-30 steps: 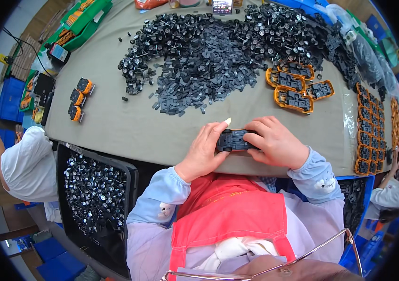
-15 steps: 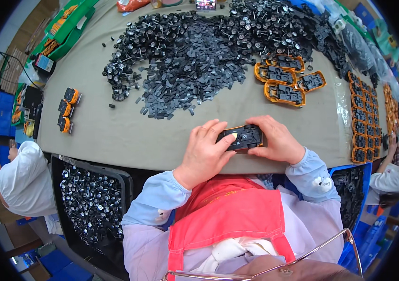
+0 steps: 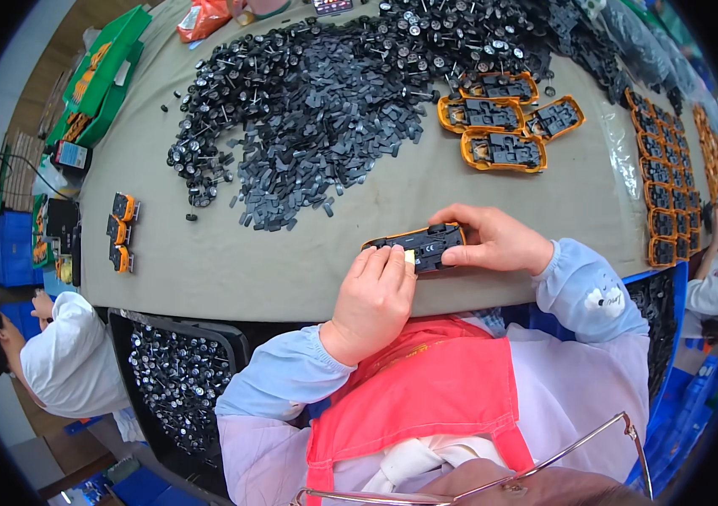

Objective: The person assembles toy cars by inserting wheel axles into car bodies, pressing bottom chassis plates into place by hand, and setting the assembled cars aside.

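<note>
A toy car (image 3: 430, 248) lies upside down between my hands, its black underside up and an orange edge of the body showing. My right hand (image 3: 502, 240) grips the right end, thumb on the near side and fingers at the far side. At the left end, my left hand (image 3: 373, 295) has its fingers pressed together over the car. A small pale yellow piece (image 3: 410, 256) shows beside the left fingertips; whether it is worn on a finger I cannot tell. Beyond the hands spreads a heap of small dark flat pieces (image 3: 325, 126).
Wheel-and-axle sets (image 3: 207, 110) ring the heap. Orange car bodies (image 3: 504, 150) lie at right, with rows of others (image 3: 661, 181) further right. Several small orange-black pieces (image 3: 120, 232) stand at left. A black bin (image 3: 232, 337) of wheels is below the table edge. Co-workers sit on both sides.
My left fingers, spread along the car before, have closed together over its left end. The view has shifted slightly. My right hand keeps its grip.
</note>
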Motion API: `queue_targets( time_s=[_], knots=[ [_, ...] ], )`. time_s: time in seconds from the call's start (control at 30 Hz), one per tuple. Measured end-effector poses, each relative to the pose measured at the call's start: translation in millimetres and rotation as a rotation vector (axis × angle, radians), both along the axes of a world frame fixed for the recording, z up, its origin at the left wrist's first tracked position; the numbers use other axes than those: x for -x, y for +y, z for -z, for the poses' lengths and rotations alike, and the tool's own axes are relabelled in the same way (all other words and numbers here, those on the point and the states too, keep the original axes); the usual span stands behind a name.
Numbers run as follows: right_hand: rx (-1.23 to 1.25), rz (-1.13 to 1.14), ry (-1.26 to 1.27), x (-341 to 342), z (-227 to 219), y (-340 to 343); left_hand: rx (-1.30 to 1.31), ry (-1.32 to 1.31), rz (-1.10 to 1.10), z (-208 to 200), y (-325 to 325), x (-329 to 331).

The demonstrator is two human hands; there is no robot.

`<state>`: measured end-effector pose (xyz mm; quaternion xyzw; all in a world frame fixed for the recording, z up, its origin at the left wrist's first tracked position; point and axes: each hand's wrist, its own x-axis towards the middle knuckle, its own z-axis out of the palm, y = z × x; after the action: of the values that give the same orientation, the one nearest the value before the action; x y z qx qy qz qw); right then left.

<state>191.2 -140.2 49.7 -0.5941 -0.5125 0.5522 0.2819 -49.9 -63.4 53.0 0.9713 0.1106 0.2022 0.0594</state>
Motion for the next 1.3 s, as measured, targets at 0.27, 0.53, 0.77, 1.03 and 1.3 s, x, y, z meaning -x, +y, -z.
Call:
queue_targets(
  time_s=[0.27, 0.53, 0.77, 1.03, 1.3],
  knots=[
    [-0.197, -0.028, -0.126, 9.2, 6.4, 2.7, -0.122, 0.074, 0.055, -2.1, 1.3, 0.0],
    [-0.078, 0.146, -0.051, 25.5, 6.1, 3.0, 0.146, -0.017, 0.114, -2.0, 21.4, 1.9],
    [-0.166, 0.114, -0.097, 26.2, 0.1, -2.0, 0.863, 0.333, -0.069, -5.0, 62.3, -12.2],
    [-0.136, 0.121, -0.057, 29.1, 2.4, -2.7, 0.847, 0.522, -0.075, -11.6, 62.3, -21.8],
    [-0.157, 0.098, -0.083, 31.2, 3.7, -4.7, 0.925, 0.441, 0.010, -2.6, 56.2, -17.8]
  ],
)
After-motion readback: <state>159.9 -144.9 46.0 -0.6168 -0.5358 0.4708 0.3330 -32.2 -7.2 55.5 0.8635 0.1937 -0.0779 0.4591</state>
